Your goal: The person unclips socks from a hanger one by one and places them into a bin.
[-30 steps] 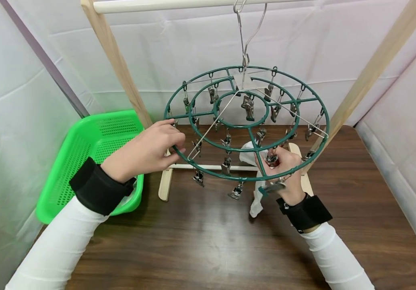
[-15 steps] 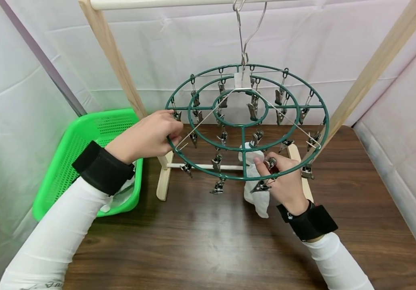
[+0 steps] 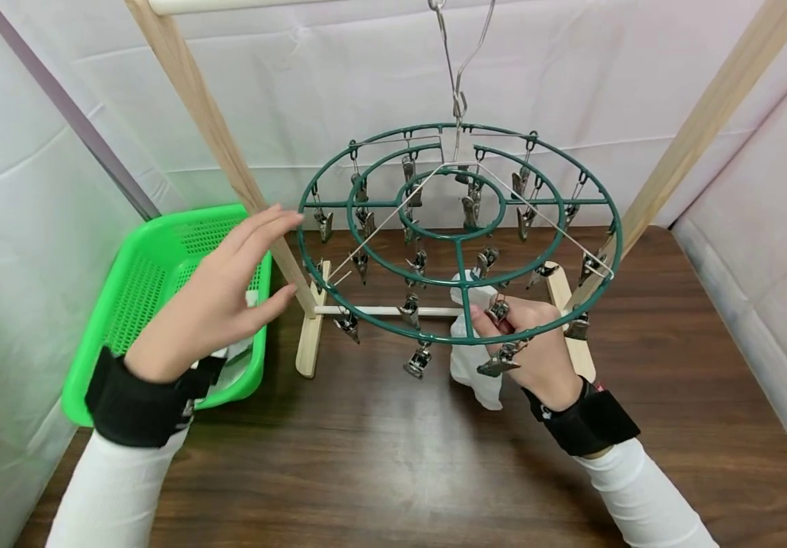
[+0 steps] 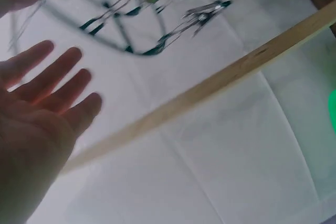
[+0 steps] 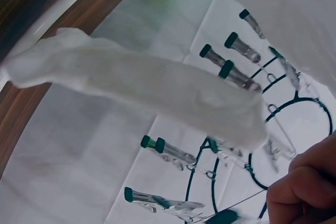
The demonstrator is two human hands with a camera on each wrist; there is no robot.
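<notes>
A round green clip hanger (image 3: 458, 329) hangs by a wire hook from the wooden rack's top bar. My right hand (image 3: 503, 323) is under its near rim, fingers curled and pinching a metal clip (image 3: 498, 308). A white sock (image 3: 476, 373) dangles below that clip. My left hand (image 3: 277, 255) is spread flat to the left of the rim, not touching it and holding nothing. The left wrist view shows the same flat hand (image 4: 47, 93) below the blurred hanger (image 4: 131, 19). In the right wrist view the sock (image 5: 147, 85) droops in front of the clips, with my curled fingers (image 5: 310, 182) at lower right.
A bright green perforated basket (image 3: 154, 281) with some white cloth inside sits at the table's left edge. The rack's slanted wooden legs (image 3: 229, 164) stand on both sides of the hanger, their feet on the dark wooden table (image 3: 380, 457). White sheets enclose the space.
My left hand has let go of the hanger's left rim, drawn back left and spread its fingers. The hanger has turned slightly. My right hand stays at the clip with the sock.
</notes>
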